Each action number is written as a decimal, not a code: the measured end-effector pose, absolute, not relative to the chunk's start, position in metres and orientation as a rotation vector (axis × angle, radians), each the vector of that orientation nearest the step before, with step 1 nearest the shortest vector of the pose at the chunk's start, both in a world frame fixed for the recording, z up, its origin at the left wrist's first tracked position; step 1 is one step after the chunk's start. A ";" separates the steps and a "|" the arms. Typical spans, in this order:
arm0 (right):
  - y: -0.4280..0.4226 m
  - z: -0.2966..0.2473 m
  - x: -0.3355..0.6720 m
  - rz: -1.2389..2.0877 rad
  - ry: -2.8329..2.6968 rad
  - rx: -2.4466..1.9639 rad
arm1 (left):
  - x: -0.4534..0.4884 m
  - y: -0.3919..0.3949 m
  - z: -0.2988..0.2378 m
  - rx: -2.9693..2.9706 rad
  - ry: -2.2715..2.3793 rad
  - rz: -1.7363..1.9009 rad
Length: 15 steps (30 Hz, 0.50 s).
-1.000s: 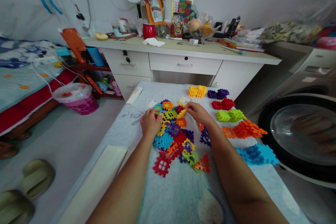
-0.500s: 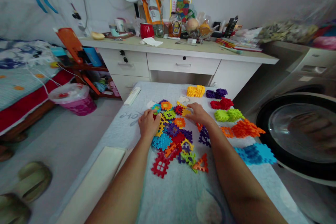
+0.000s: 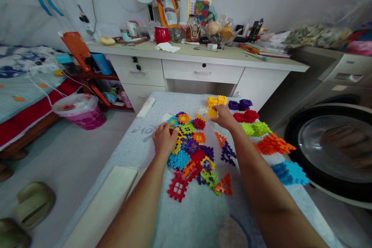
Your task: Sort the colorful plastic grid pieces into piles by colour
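A yellow toothed plastic building piece is pinched by my right hand, just in front of the stack of yellow pieces. At the left edge of a mixed pile of interlocking pieces, my left hand has its fingers curled together. A bit of dark red shows between its thumb and forefinger; whether it grips that piece is hidden. The pile has blue, purple, orange, green, red and yellow pieces. Nearest me lie a red window-shaped square and an orange triangle.
Sorted along the right side are purple, red, green, orange and blue stacks. A white box lies at the far left of the cloth-covered table. Beyond stands a cluttered desk; a washing machine is on the right.
My right hand has moved away from the pile, back and to the right, carrying the yellow piece toward the yellow stack. My left hand has stayed by the pile.
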State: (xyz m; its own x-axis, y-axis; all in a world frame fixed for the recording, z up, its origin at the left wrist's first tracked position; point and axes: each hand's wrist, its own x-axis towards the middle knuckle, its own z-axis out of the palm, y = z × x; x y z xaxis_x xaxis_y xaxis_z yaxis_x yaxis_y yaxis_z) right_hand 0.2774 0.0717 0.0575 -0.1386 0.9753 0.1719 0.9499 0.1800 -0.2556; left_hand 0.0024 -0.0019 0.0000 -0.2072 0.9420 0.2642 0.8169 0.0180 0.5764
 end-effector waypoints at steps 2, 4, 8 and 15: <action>0.092 0.065 0.281 0.035 -2.098 -1.900 | 0.002 -0.002 0.001 1.843 2.098 0.949; 0.112 0.073 0.284 -0.020 -2.050 -1.961 | 0.002 -0.001 0.001 1.846 2.101 0.938; 0.147 0.085 0.289 -0.058 -2.107 -1.974 | 0.002 0.000 0.000 1.849 2.102 0.927; 0.183 0.089 0.294 0.031 -2.194 -2.059 | 0.001 0.002 -0.005 1.867 2.116 0.909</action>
